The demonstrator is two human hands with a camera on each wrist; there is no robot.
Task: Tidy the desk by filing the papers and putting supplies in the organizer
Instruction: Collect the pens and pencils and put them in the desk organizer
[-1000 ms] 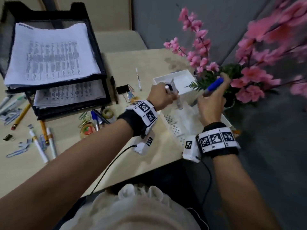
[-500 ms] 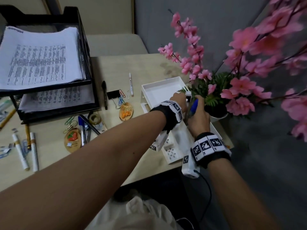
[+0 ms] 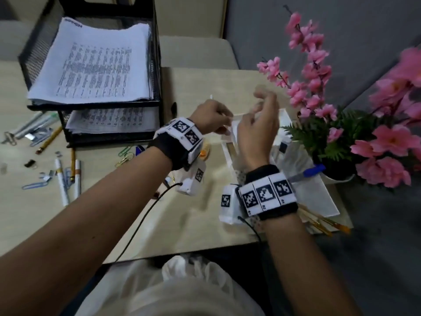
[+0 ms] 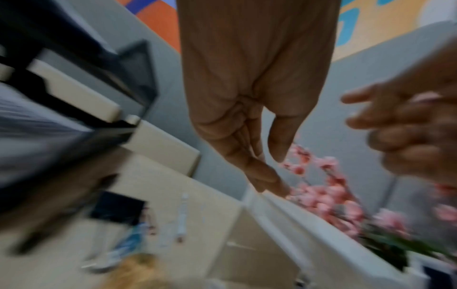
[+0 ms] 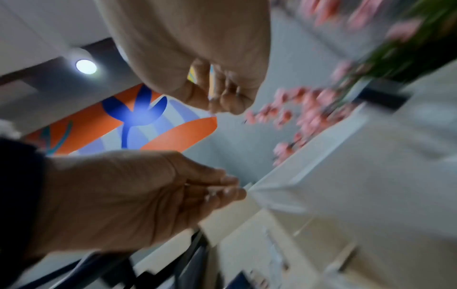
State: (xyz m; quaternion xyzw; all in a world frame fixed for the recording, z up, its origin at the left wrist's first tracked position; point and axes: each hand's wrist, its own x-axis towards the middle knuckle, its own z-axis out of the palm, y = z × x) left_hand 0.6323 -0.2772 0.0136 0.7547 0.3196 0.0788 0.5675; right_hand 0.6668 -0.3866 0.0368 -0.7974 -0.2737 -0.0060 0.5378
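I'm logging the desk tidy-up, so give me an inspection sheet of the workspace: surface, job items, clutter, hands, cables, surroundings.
Surface: beige desk.
Job's things: papers filed in black mesh tray; blue pen in white organizer.
Clutter: markers, pencils and paper clips loose at left.
Hands: left hand fingertips at the organizer's rim; right hand raised, blurred, holding nothing.
Cables: black cable from the left wrist unit.
Surroundings: pink flowers, grey wall.
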